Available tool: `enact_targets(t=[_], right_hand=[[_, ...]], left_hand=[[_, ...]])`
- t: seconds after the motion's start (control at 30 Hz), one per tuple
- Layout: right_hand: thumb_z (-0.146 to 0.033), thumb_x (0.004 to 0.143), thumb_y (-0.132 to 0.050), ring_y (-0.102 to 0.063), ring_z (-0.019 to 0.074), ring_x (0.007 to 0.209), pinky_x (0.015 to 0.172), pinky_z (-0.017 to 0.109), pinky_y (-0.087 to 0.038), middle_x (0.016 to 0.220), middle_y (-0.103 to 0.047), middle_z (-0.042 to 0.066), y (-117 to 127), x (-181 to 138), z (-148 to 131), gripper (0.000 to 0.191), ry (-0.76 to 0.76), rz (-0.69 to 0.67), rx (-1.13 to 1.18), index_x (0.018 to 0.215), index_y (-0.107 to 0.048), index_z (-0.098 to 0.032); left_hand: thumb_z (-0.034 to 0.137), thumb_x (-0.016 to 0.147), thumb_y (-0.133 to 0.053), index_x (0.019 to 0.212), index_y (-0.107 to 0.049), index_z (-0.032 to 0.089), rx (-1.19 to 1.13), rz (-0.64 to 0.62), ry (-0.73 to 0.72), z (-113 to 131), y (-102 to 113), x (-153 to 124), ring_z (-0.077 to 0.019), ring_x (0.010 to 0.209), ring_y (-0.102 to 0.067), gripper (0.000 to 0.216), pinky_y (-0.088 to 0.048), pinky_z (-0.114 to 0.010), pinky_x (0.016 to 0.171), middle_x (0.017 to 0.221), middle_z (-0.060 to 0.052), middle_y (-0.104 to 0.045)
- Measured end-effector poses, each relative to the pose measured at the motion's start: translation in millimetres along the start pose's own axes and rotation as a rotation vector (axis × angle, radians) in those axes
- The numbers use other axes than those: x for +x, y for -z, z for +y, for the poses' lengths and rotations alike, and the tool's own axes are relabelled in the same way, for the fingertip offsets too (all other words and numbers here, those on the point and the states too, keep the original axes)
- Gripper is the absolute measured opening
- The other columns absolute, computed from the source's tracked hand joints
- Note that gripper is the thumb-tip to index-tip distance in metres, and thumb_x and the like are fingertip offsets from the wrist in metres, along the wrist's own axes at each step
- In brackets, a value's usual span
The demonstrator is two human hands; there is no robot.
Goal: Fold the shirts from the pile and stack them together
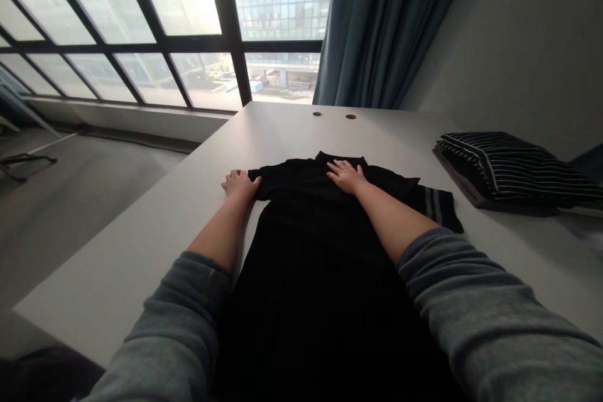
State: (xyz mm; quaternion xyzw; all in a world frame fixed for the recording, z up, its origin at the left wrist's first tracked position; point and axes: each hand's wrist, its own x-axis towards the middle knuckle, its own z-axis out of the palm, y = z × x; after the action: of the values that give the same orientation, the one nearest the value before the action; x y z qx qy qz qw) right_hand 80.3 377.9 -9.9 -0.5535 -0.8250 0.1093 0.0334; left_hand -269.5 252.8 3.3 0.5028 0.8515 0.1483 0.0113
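Note:
A black short-sleeved shirt point(311, 251) with a collar lies spread on the white table, its body reaching down toward me. My left hand point(240, 184) rests at the end of the left sleeve, thumb apart from the fingers and touching the cloth. Just below the collar, my right hand point(346, 176) presses flat on the shirt with its fingers spread. Beyond my right forearm the other sleeve point(434, 204) sticks out, showing grey stripes near its cuff. My right forearm covers part of that shoulder.
On the right of the white table point(155, 245) sits a stack of folded dark clothes point(518, 166), with a white-striped black one on top. Two round holes pierce the tabletop near its far edge. Behind it are a blue curtain point(372, 31) and large windows.

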Motion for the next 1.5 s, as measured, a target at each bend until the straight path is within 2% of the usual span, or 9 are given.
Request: enact_targets(t=[0.23, 0.37, 0.57, 0.63, 0.73, 0.87, 1.2, 1.37, 1.5], right_hand=[[-0.058, 0.106, -0.029, -0.020, 0.0326, 0.160, 0.127, 0.068, -0.014, 0.174, -0.024, 0.001, -4, -1, 0, 0.062, -0.019, 0.063, -0.009, 0.164, -0.036, -0.036], [-0.053, 0.107, -0.030, -0.025, 0.0326, 0.158, 0.129, 0.054, -0.023, 0.171, -0.031, 0.006, -7, -7, 3, 0.061, 0.013, 0.257, -0.015, 0.159, -0.048, -0.026], [-0.043, 0.107, -0.027, -0.042, 0.0289, 0.147, 0.128, 0.044, -0.028, 0.152, -0.058, 0.012, -9, -8, 10, 0.060, 0.084, 0.420, 0.017, 0.141, -0.068, -0.015], [-0.042, 0.106, -0.027, -0.046, 0.0289, 0.142, 0.126, 0.044, -0.031, 0.147, -0.062, 0.011, -9, -8, 11, 0.059, 0.083, 0.418, 0.022, 0.136, -0.072, -0.017], [-0.041, 0.107, -0.028, -0.048, 0.0286, 0.140, 0.124, 0.043, -0.033, 0.146, -0.063, 0.009, -9, -8, 10, 0.057, 0.077, 0.415, 0.024, 0.133, -0.074, -0.019], [-0.040, 0.108, -0.027, -0.048, 0.0286, 0.138, 0.123, 0.041, -0.032, 0.145, -0.063, 0.009, -8, -10, 8, 0.057, 0.081, 0.410, 0.021, 0.132, -0.073, -0.018], [-0.039, 0.106, -0.039, -0.058, 0.0308, 0.121, 0.111, 0.044, -0.043, 0.124, -0.074, 0.013, -21, 1, 19, 0.049, 0.166, 0.585, 0.098, 0.116, -0.081, -0.017], [-0.040, 0.108, -0.035, -0.059, 0.0296, 0.119, 0.111, 0.043, -0.043, 0.122, -0.074, 0.012, -20, 2, 20, 0.052, 0.180, 0.592, 0.115, 0.117, -0.080, -0.015], [-0.040, 0.108, -0.035, -0.059, 0.0298, 0.119, 0.111, 0.043, -0.042, 0.122, -0.074, 0.013, -19, 0, 18, 0.052, 0.174, 0.594, 0.118, 0.117, -0.080, -0.014]], left_hand=[[0.044, 0.100, -0.051, 0.129, -0.059, 0.023, -0.165, 0.006, -0.040, 3, 1, 1, -0.0351, 0.123, -0.063, 0.037, -0.050, -0.049, 0.101, 0.130, -0.015, -0.069], [0.037, 0.102, -0.048, 0.137, -0.049, 0.023, -0.372, 0.092, -0.077, 19, 16, -11, -0.0307, 0.110, -0.071, 0.038, -0.053, -0.042, 0.093, 0.119, -0.012, -0.074], [0.027, 0.090, -0.063, 0.164, -0.017, 0.029, -0.444, 0.029, -0.302, 50, 36, -39, -0.0278, 0.112, -0.071, 0.087, -0.054, -0.040, 0.095, 0.138, -0.011, -0.067], [0.032, 0.088, -0.068, 0.167, -0.009, 0.026, -0.347, -0.061, -0.267, 53, 36, -44, -0.0305, 0.119, -0.068, 0.099, -0.053, -0.041, 0.098, 0.143, -0.015, -0.064], [0.045, 0.090, -0.067, 0.158, -0.040, 0.018, -0.117, -0.171, -0.154, 52, 32, -47, -0.0352, 0.123, -0.065, 0.078, -0.053, -0.042, 0.099, 0.138, -0.020, -0.066], [0.040, 0.101, -0.048, 0.118, -0.073, 0.023, -0.005, -0.091, -0.241, 50, 27, -47, -0.0312, 0.114, -0.069, 0.034, -0.054, -0.040, 0.093, 0.122, -0.013, -0.074], [0.037, 0.105, -0.043, 0.124, -0.071, 0.025, -0.215, 0.179, -0.429, 74, 41, -70, -0.0259, 0.108, -0.070, 0.035, -0.054, -0.037, 0.092, 0.121, -0.008, -0.075], [0.032, 0.103, -0.050, 0.119, -0.074, 0.027, -0.185, 0.004, -0.901, 73, 35, -72, -0.0243, 0.116, -0.068, 0.030, -0.050, -0.040, 0.104, 0.125, -0.006, -0.074], [0.037, 0.101, -0.052, 0.116, -0.076, 0.026, -0.232, -0.207, -1.073, 66, 28, -67, -0.0218, 0.118, -0.069, 0.030, -0.051, -0.037, 0.106, 0.129, -0.003, -0.073]])
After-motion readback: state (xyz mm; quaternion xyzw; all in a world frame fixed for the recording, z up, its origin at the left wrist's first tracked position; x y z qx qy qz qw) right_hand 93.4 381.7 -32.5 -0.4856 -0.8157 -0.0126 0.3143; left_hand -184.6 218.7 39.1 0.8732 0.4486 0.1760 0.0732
